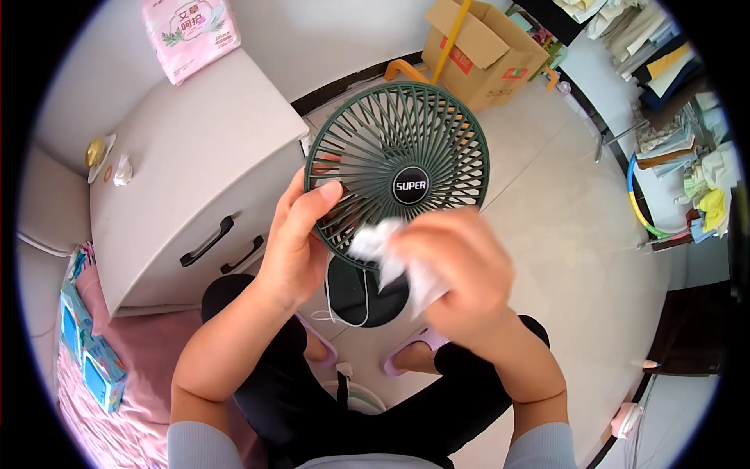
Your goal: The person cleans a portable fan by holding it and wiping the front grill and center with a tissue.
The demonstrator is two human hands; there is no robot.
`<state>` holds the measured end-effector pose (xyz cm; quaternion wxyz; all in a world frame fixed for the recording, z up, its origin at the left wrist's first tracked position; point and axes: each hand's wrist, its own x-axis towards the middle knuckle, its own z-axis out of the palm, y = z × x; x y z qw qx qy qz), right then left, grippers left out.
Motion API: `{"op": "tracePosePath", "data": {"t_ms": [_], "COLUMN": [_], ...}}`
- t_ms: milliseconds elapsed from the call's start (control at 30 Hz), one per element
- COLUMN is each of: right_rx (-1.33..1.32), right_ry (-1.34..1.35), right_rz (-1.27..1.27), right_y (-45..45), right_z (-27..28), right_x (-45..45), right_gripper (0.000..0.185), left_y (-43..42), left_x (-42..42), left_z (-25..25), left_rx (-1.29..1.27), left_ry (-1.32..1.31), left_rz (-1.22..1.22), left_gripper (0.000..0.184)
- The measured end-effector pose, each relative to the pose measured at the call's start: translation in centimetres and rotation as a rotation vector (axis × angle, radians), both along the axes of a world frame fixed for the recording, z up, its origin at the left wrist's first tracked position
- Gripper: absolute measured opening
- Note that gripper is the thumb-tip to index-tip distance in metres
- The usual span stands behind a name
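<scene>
A dark green round fan [461, 148] with a "SUPER" badge at its centre faces up in front of me. My left hand [301, 227] grips the left rim of its grille, thumb on the front. Held in my right hand [461, 266], slightly blurred, is a crumpled white tissue [379, 242] that lies against the lower front of the grille. Below the grille the fan's dark round base [367, 293] shows, with a white cable looped beside it.
A white cabinet [187, 141] with black handles stands at the left, carrying a pink package [191, 35] and a crumpled tissue [123, 170]. Behind the fan is an open cardboard box [484, 59]. Folded clothes [672, 148] fill the right; a pink bed [148, 352] is lower left.
</scene>
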<state>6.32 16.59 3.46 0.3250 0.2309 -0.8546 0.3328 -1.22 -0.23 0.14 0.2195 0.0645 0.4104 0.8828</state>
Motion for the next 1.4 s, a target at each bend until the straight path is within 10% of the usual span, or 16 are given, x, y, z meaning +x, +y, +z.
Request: {"op": "tracePosePath", "data": {"t_ms": [1400], "right_rx": [0.072], "right_ry": [0.091], "right_rz": [-0.152], "right_y": [-0.5], "right_z": [-2.2], "right_x": [-0.7], "right_gripper": [0.03], "left_y": [-0.2], "left_x": [-0.2], "left_z": [0.2], "left_rx": [0.029], "left_ry": [0.076], "left_rz": [0.1], "left_gripper": [0.041]}}
